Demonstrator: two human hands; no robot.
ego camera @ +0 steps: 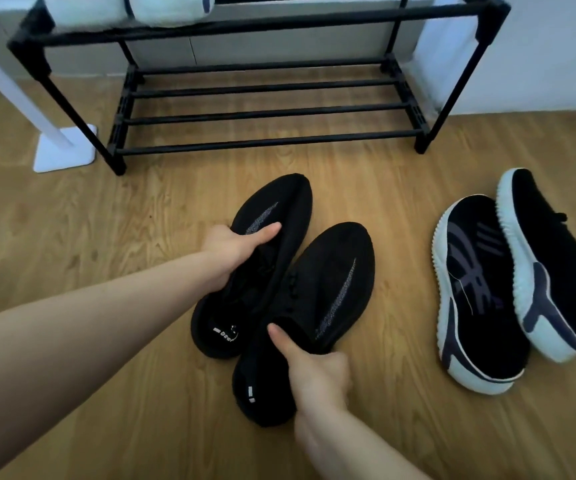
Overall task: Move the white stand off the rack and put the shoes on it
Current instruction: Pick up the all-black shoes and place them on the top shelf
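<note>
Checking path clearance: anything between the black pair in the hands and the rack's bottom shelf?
Nothing visible. The left hand and right hand each grip one shoe of the black pair. Only bare floor lies ahead of it, and the bottom shelf is empty. The white-soled shoes lie off to the right, clear of that path.

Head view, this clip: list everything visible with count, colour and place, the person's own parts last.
all-black shoes: two, black with a grey side stripe, centre of the floor, side by side, one in each hand
white-soled shoes: two, black and navy with white soles, on the floor to the right, overlapping
shoe rack: one, black bars, against the wall; lower tier holds nothing
white shoes: pale, on the rack's top tier, cut off by the frame, count unclear
white stand: one, on the floor left of the rack
floor: wood-look planks
left hand: grips the farther black shoe
right hand: grips the nearer black shoe
</note>
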